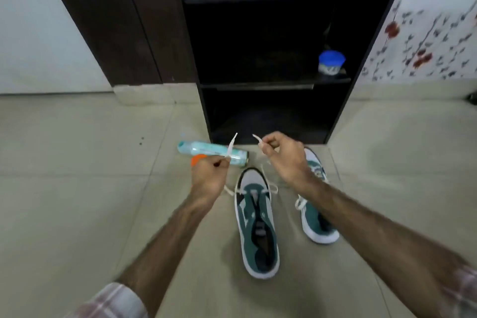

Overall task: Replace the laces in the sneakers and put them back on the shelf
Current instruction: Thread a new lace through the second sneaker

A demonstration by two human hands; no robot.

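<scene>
On floor before shelf [268, 86]: left hand [209, 171], right hand [282, 155] each pinch lace [231, 146] end above near sneaker [256, 222]; even both ends, then thread next eyelets.

Pale plaid sleeves [113, 299] rolled above bare forearms.
</scene>
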